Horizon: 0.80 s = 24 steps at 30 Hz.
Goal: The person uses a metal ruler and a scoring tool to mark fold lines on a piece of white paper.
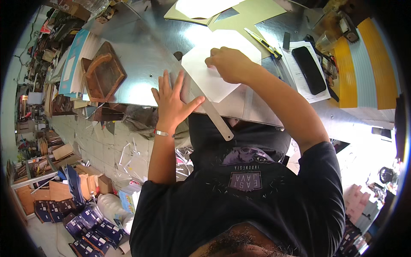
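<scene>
My left hand (171, 99) lies open with fingers spread on the metal table, its thumb reaching onto a long steel ruler (217, 120). The ruler slants across the table, and its near end juts over the front edge. Beside it is a white sheet (244, 43) with angled corners. My right hand (229, 65) rests on this sheet, fingers curled in and closed; whatever they may hold is hidden. A yellow and black utility knife (263, 43) lies just beyond my right hand, apart from it.
A wooden block with a curved handle (105, 73) sits at left beside stacked boards (75, 64). To the right are a black phone (309, 70) on papers and a yellow and pale-blue stack (366, 64). Beige card (257, 15) lies at the back; scraps litter the floor.
</scene>
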Each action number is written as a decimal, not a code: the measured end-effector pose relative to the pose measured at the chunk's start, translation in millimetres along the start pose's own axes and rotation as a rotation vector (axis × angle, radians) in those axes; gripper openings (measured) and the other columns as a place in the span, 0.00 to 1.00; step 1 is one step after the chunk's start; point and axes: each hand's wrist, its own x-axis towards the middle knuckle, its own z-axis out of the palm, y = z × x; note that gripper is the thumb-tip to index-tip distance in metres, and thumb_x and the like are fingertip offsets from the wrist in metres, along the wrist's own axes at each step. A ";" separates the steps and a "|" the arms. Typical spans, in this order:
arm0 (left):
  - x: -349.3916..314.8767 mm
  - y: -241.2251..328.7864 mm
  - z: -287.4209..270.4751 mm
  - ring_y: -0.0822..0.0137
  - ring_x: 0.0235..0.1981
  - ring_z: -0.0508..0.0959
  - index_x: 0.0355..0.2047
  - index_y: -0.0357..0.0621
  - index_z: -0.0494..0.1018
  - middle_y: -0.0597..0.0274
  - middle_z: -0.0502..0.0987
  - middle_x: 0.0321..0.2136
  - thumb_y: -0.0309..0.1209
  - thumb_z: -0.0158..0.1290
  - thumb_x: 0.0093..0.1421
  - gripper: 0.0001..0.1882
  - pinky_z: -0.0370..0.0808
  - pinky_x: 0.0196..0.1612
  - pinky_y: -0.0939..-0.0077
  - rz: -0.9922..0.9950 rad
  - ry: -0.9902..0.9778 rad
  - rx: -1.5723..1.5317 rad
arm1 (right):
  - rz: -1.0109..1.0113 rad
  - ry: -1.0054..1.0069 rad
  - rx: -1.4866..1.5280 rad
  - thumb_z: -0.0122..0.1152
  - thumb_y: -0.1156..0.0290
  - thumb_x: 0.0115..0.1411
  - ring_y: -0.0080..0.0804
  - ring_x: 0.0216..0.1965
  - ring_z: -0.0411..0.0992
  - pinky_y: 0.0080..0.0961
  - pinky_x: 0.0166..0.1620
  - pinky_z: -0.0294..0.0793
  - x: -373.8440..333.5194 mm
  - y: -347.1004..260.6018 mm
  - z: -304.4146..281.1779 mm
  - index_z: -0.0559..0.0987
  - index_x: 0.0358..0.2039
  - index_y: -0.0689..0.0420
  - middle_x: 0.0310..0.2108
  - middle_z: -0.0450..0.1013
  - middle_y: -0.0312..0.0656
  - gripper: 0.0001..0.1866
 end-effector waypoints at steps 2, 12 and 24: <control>3.1 2.9 -4.3 0.27 0.78 0.52 0.78 0.64 0.62 0.31 0.51 0.78 0.80 0.59 0.50 0.61 0.48 0.70 0.15 0.041 -0.031 0.033 | 0.008 0.002 -0.012 0.64 0.84 0.59 0.43 0.57 0.76 0.40 0.57 0.80 -2.4 -1.2 -3.4 0.84 0.53 0.49 0.55 0.76 0.41 0.23; 6.1 -1.1 -2.8 0.29 0.76 0.57 0.75 0.59 0.66 0.29 0.59 0.75 0.83 0.58 0.48 0.62 0.51 0.69 0.14 0.112 -0.004 0.064 | -0.008 -0.033 0.002 0.78 0.71 0.50 0.44 0.59 0.75 0.41 0.61 0.79 -5.9 -3.7 -13.1 0.84 0.57 0.46 0.56 0.76 0.40 0.31; 2.9 -4.1 -1.3 0.33 0.77 0.58 0.75 0.39 0.61 0.30 0.61 0.74 0.84 0.59 0.45 0.72 0.50 0.72 0.19 0.086 0.006 0.036 | -0.007 -0.019 0.014 0.83 0.69 0.46 0.43 0.60 0.74 0.40 0.61 0.78 -6.9 -2.5 -8.5 0.84 0.57 0.47 0.56 0.76 0.40 0.35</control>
